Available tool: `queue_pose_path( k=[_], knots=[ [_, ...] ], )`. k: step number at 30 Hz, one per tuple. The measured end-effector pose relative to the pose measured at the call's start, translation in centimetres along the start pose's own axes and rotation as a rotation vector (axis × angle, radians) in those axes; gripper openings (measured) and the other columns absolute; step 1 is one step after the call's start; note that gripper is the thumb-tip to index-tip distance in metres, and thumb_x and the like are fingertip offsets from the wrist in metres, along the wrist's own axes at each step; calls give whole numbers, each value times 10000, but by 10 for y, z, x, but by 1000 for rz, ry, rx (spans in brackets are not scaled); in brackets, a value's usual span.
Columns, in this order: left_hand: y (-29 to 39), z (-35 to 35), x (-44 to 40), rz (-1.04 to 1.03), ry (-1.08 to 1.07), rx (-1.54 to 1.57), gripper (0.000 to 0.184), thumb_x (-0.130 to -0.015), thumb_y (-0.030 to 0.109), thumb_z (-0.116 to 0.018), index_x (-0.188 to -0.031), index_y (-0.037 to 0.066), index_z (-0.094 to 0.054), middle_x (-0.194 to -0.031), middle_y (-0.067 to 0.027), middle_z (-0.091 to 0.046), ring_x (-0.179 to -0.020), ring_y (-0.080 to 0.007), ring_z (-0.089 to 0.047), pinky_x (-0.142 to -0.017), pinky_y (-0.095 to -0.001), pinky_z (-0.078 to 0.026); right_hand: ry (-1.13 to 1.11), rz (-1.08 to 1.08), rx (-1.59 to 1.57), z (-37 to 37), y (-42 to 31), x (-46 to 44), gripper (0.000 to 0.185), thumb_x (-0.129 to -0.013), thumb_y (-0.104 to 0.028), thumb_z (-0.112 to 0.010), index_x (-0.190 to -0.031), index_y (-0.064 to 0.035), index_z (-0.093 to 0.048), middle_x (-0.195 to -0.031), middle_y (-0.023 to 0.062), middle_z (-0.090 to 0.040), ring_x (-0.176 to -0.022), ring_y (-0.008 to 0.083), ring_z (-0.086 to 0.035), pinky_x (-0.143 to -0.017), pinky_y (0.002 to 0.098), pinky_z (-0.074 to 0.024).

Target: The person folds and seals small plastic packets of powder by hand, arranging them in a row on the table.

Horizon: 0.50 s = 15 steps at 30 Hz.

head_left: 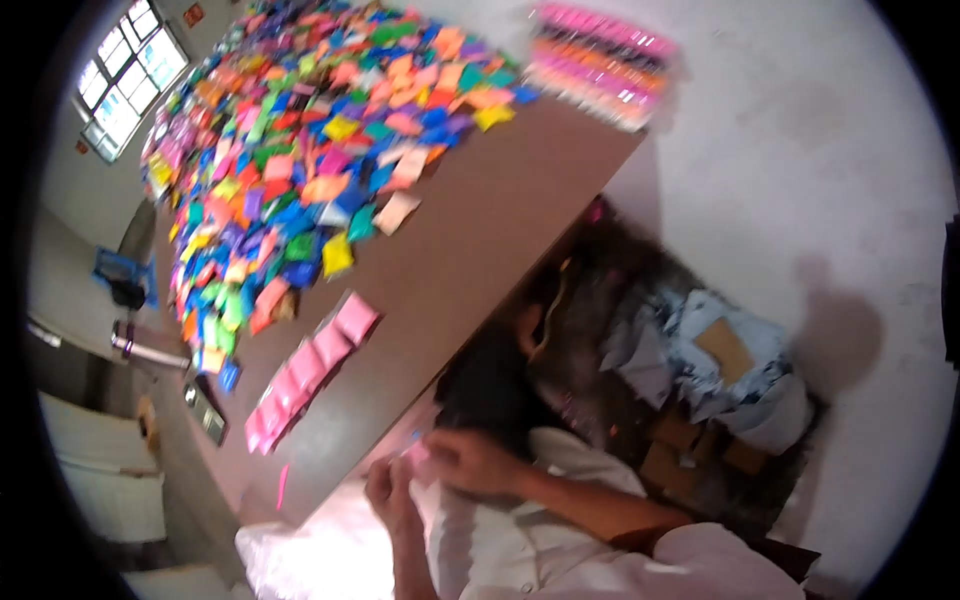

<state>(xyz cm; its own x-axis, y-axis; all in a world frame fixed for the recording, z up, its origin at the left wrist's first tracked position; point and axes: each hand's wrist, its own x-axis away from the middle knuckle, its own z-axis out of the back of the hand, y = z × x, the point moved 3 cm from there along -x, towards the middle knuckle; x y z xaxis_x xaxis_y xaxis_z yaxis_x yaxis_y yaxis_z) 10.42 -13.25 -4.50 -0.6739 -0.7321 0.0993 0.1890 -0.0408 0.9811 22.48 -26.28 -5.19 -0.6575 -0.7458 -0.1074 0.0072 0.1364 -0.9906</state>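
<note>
Near the table's front edge, over my lap, my left hand (393, 488) and my right hand (468, 460) are close together, both with fingers closed. Between their fingertips is a small pink packet (418, 455), blurred and partly covered by the fingers. Beyond my hands, a row of several pink packets (308, 372) lies in clear wrapping on the brown table (480, 215). A thin bright pink strip (283, 487) lies on the table close to the near corner.
A large heap of colourful packets (320, 150) covers the table's far left. Stacked rows of packets (600, 65) lie at the far end. A phone (205, 408) sits at the left edge. White plastic (315, 550) is below; bags (735, 350) and cardboard (670, 465) stand right.
</note>
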Motion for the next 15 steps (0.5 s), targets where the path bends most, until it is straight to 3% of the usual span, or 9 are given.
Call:
queue_pose_path(
  k=[2,4,5,6,8,9,15],
  knots=[
    [25,-14,3,-13,-3,68,169,-952,175,-684,-938,7,-664,-836,6,-620,-782,-84,-532,-707,-244,-430,-55,-27,84,7,-16,1,257,-944,-199,-681,-1091,5,-627,-904,170,-669,-809,223,-640,-761,354,-521],
    [39,-22,6,49,-20,157,181,-948,165,-692,-964,-13,-665,-851,-14,-644,-791,-87,-556,-718,-240,-443,-136,-125,-55,3,-2,0,257,-936,-184,-686,-1075,20,-617,-907,168,-657,-810,252,-631,-761,369,-515],
    [26,-17,3,53,-52,127,176,-941,147,-696,-972,-25,-669,-859,-33,-665,-785,-89,-578,-722,-234,-451,-54,-12,22,2,-3,3,243,-930,-168,-682,-1064,24,-615,-905,165,-643,-803,254,-617,-752,369,-506],
    [28,-17,4,56,-94,158,165,-932,123,-702,-986,-30,-678,-853,-49,-685,-775,-95,-595,-717,-238,-463,-99,-37,41,3,-9,3,231,-925,-153,-678,-1059,24,-614,-900,167,-638,-801,245,-609,-754,361,-501],
    [27,-17,4,65,-78,118,124,-918,92,-710,-852,12,-642,-759,-4,-617,-715,-71,-537,-657,-239,-426,-112,-61,84,3,-13,5,249,-944,-185,-665,-1079,18,-613,-906,160,-647,-814,240,-615,-765,360,-502],
    [31,-15,3,5,-100,-28,185,-948,219,-694,-896,42,-714,-809,-81,-704,-777,-225,-646,-765,-387,-519,-105,-61,99,4,-12,5,249,-944,-185,-665,-1079,18,-613,-906,160,-647,-814,240,-615,-765,360,-502],
    [34,-17,5,-8,-52,59,200,-949,225,-712,-895,33,-715,-770,-64,-685,-759,-156,-611,-746,-328,-492,-101,-104,-61,1,-13,9,321,-1002,-268,-614,-1173,3,-617,-980,148,-675,-876,238,-647,-792,335,-513]
  ],
)
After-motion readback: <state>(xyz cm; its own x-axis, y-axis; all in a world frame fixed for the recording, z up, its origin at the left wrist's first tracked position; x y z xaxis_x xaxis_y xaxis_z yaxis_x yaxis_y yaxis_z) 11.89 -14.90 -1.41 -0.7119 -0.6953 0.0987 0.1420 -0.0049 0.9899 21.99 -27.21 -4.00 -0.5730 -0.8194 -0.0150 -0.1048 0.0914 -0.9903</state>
